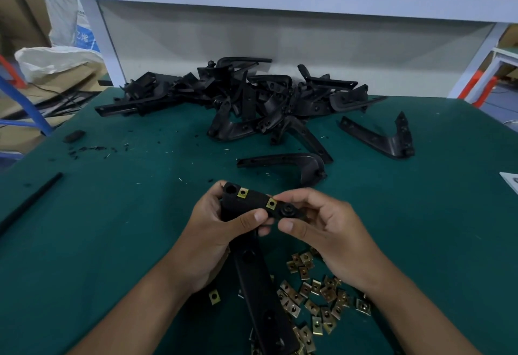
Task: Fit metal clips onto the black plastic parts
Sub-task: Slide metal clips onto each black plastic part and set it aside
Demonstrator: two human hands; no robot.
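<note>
I hold a long black plastic part [253,270] upright over the green table, its flat head turned up toward me. My left hand [215,237] grips the head from the left, thumb across its front. My right hand [325,231] pinches the head's right end between thumb and fingers. Two brass-coloured metal clips sit on the head, one near the left hole [242,193] and one nearer the right [271,203]. A scatter of loose metal clips [314,296] lies on the table below my right wrist. One single clip [214,296] lies under my left wrist.
A big heap of black plastic parts [252,97] lies at the back of the green table [112,214]. Single parts lie in the middle [283,162] and at the right [384,139]. A black rod [30,203] lies at the left edge. Black shavings dot the mat.
</note>
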